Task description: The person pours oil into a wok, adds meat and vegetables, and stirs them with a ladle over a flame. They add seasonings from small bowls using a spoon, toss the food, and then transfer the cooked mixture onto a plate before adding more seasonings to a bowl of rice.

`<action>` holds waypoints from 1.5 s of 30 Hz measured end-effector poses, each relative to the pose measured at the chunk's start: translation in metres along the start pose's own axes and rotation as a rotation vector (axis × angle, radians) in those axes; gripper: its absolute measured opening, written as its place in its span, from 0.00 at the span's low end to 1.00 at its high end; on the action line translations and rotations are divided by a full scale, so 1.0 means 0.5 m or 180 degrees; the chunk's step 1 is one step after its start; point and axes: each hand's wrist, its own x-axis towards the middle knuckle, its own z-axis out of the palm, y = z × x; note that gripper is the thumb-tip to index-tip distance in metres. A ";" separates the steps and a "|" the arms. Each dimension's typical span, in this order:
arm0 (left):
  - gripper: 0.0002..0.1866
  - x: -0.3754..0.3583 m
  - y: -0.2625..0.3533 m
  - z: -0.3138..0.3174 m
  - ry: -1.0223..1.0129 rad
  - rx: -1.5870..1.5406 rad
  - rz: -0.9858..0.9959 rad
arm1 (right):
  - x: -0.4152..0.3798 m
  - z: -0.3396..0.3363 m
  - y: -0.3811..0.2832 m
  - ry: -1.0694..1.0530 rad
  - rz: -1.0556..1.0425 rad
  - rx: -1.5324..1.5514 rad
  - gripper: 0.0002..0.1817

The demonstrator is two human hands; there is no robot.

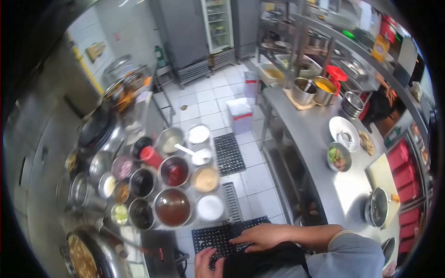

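Observation:
My right hand (264,236) is low in the view, its fingers extended to the left over the black apron (273,262), with nothing seen in it. My left hand (208,265) shows at the bottom edge with its fingers raised and slightly apart, and it holds nothing visible. Beyond it stand a bowl of brown liquid (173,207) and a bowl of white powder (210,207). To the lower left is a large wok (82,259) with food in it.
At the right runs a steel counter (306,139) with pots, a white plate (338,125), a bowl of vegetables and meat (339,157) and a cutting board (382,178). Another person (382,104) is behind the shelving. Black perforated mats (229,153) lie on the tiled floor.

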 end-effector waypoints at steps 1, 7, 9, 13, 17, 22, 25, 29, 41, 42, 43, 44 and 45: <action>0.20 0.007 0.008 -0.008 -0.0247 -0.0191 0.0280 | -0.013 0.013 0.004 0.0138 0.0359 0.0221 0.32; 0.18 0.184 0.228 0.223 -0.1272 -0.0191 0.0862 | -0.172 -0.160 0.238 0.0956 0.0894 0.0315 0.28; 0.18 0.211 0.240 0.243 -0.1245 -0.0273 0.0763 | -0.150 -0.207 0.289 0.1097 0.0655 0.0200 0.28; 0.21 0.254 0.175 0.266 -0.1493 0.0025 0.1181 | -0.083 -0.329 0.344 0.1482 0.0165 0.0120 0.25; 0.19 0.354 0.149 0.307 -0.1705 0.0187 0.0603 | -0.018 -0.485 0.425 0.1734 -0.0204 0.0176 0.25; 0.17 0.536 0.125 0.382 -0.1540 -0.1182 -0.0807 | 0.018 -0.696 0.560 0.2244 0.0238 0.0276 0.27; 0.16 0.645 0.133 0.370 -0.1594 -0.0780 -0.0131 | 0.034 -0.753 0.650 0.2259 0.0667 0.0389 0.27; 0.17 0.716 0.133 0.347 -0.1247 -0.0075 0.0354 | 0.062 -0.736 0.723 0.2244 0.0758 0.0997 0.26; 0.14 1.060 0.230 0.354 0.0520 -0.0661 -0.1633 | 0.399 -0.947 1.021 0.0417 0.0503 0.0570 0.27; 0.15 1.094 0.239 0.351 0.0457 -0.0464 -0.1716 | 0.431 -0.989 1.028 0.0164 0.0669 0.0769 0.26; 0.16 1.121 0.241 0.349 0.0342 -0.0284 -0.1771 | 0.461 -1.025 1.032 -0.0049 0.0889 0.0944 0.26; 0.18 1.137 0.244 0.349 0.0382 -0.0372 -0.2145 | 0.491 -1.051 1.041 -0.0229 0.0753 0.0850 0.26; 0.18 1.151 0.250 0.352 0.0571 -0.0394 -0.2266 | 0.524 -1.076 1.049 -0.0352 0.0817 0.0989 0.25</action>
